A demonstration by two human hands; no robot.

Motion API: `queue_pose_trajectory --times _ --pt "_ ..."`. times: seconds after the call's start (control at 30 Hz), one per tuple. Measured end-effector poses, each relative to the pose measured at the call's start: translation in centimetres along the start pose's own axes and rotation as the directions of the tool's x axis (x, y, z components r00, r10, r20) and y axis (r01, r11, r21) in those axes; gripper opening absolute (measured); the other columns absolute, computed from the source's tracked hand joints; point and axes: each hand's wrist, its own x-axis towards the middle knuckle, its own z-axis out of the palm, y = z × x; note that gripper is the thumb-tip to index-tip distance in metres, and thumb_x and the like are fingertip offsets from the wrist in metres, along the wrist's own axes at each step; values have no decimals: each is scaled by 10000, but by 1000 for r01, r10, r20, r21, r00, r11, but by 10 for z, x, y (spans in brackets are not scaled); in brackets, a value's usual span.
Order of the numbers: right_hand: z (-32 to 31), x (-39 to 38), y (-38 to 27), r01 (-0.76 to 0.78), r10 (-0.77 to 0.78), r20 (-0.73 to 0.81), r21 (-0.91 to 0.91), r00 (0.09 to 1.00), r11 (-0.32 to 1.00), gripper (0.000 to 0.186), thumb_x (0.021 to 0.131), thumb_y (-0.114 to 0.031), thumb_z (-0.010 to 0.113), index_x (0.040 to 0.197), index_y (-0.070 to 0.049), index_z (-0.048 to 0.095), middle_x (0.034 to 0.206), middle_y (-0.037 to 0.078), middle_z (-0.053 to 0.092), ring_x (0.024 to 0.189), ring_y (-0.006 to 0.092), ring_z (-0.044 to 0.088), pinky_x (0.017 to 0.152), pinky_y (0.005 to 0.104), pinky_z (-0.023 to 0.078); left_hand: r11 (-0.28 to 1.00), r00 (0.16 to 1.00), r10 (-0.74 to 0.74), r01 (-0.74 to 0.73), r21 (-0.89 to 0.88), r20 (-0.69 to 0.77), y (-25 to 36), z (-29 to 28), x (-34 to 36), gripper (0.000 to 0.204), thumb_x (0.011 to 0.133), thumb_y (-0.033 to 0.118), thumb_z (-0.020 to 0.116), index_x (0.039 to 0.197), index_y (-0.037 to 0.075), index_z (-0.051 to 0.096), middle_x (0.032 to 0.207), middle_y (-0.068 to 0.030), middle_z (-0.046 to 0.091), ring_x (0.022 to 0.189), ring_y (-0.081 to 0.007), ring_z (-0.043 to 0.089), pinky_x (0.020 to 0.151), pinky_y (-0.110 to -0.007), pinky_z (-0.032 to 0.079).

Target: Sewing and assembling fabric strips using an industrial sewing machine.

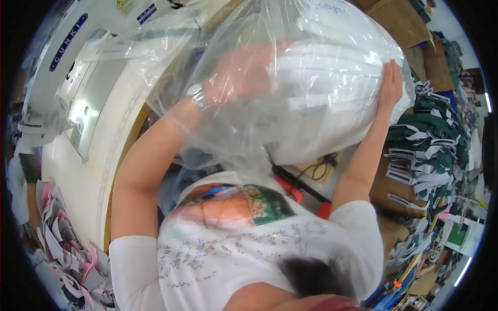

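A big clear plastic bag (233,129) fills the upper middle of the view, bulging with white bundles (327,78) that look like stacked cloth pieces. My left hand (246,70) is inside the bag, seen through the plastic, next to the left side of the white bundles. Its fingers are blurred by the film and by motion, so their grip is unclear. Against the bag's right side lies my right hand (391,85), flat on the outside with its fingers stretched out. Loose film drapes over my left wrist and hangs down toward my shirt.
A white sewing machine (57,93) stands on a pale table (78,192) at left. Pink and grey cloth pieces (67,243) are heaped below it. Dark green and white strips (415,150) hang over cardboard at right. A dark cable (324,163) shows under the bag.
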Motion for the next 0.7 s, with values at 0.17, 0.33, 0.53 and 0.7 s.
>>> queue_pose_trajectory --times 0.17,0.33,0.53,0.7 --pt "-5 0 6 10 -10 1 -104 1000 995 511 919 -469 538 1293 -123 586 1353 136 526 1287 272 454 1078 358 324 936 940 -327 337 -100 100 9 -40 -73 730 674 137 669 1368 107 445 1064 -220 636 900 -389 625 778 -420 512" --pt "-4 8 15 30 -29 14 -103 999 994 500 913 -439 569 1264 -85 599 1313 120 567 1236 274 502 1054 350 352 813 813 -562 577 -79 155 36 -110 -161 765 625 65 641 1362 130 448 1069 -212 628 906 -394 610 786 -418 500" --pt "-22 47 98 476 -439 185 -302 879 826 386 995 -251 401 1296 -75 567 1320 105 562 1231 255 507 1069 351 358 527 526 -850 846 84 35 101 -177 -279 744 600 29 603 1329 118 481 1033 -221 613 908 -408 593 789 -394 489" --pt "-57 15 -148 29 -28 -116 2 993 1000 342 942 -303 508 1083 -67 712 1092 76 691 1025 185 623 934 301 459 371 350 -912 926 -67 -213 166 -193 -336 752 599 72 684 1324 58 484 1051 -171 664 931 -278 660 851 -327 486"
